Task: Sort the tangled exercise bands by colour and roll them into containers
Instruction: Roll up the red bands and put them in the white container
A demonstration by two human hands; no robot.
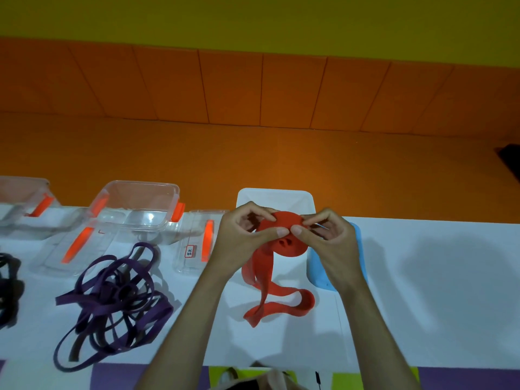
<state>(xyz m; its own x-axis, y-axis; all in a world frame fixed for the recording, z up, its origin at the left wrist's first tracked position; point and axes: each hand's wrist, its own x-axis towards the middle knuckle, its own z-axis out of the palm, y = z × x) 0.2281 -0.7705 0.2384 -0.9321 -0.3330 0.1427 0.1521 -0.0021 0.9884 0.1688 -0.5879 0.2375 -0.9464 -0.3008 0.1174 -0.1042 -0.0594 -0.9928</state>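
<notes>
Head camera is looking down at a white table [436, 291]. The left hand [244, 235] and right hand [329, 237] are both pinching a red band [284, 244]. Their fingers are curling round its rolled-up part, and the two thumbs are almost touching at the front of the roll. The hands are holding the roll up in front of a white tub [275, 194], which is sitting at the far edge of the table. The loose end of the red band is hanging down and lying on the table between the two arms. Its loop is lying well back from the near edge. A blue lid [318, 268] is lying just under the right wrist. A wide stretch of white table top is showing to the right of it. On the left, purple bands [118, 299] are lying in a tangled pile, well apart from the red band. One purple loop is reaching close to the near edge. Black bands [7, 288] are peeking in at the left side of the picture. A clear box [135, 201] with orange clips is standing along the far edge. A small box [194, 229] is sitting just beside the left hand.
</notes>
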